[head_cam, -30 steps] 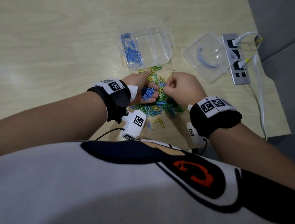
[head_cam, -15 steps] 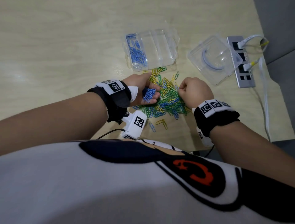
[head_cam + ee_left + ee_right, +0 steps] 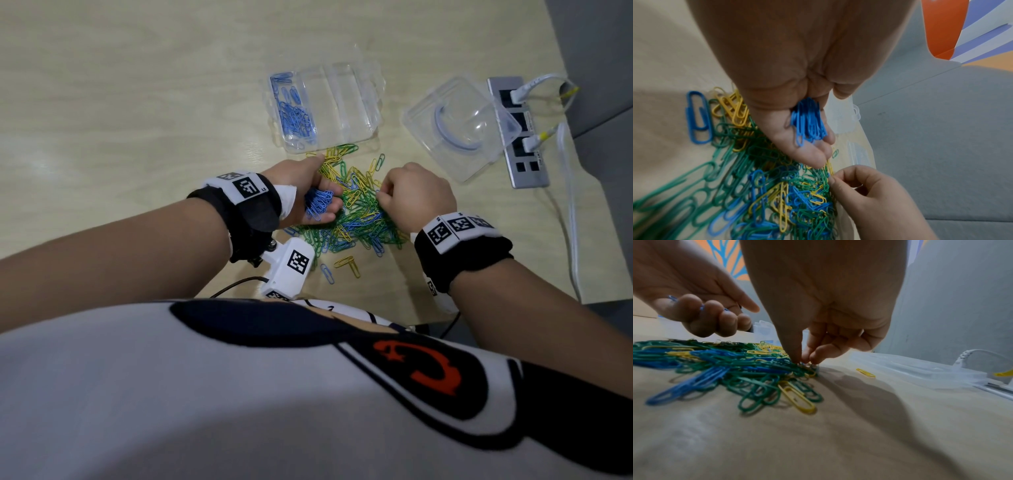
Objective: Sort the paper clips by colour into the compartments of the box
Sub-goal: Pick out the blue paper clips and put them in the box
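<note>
With our left hand [image 3: 310, 192] cupped around a bunch of blue clips [image 3: 318, 204], our right hand [image 3: 416, 197] pinches into the mixed pile [image 3: 356, 219] on the surface [image 3: 137, 102], and we should lift one blue clip cleanly for the box [image 3: 325, 106].

the table [image 3: 137, 102] looks like pale wood, smooth, with a soft shine. the box [image 3: 346, 113] is clear plastic, glossy, and you can see right through it. the lid [image 3: 455, 126] beside it is the same clear shiny plastic. the paper clips [image 3: 359, 212] have a smooth coat of blue, green and yellow. the power strip [image 3: 527, 171] looks like dull grey metal. the wrist bands [image 3: 469, 260] are black matt cloth.
</note>
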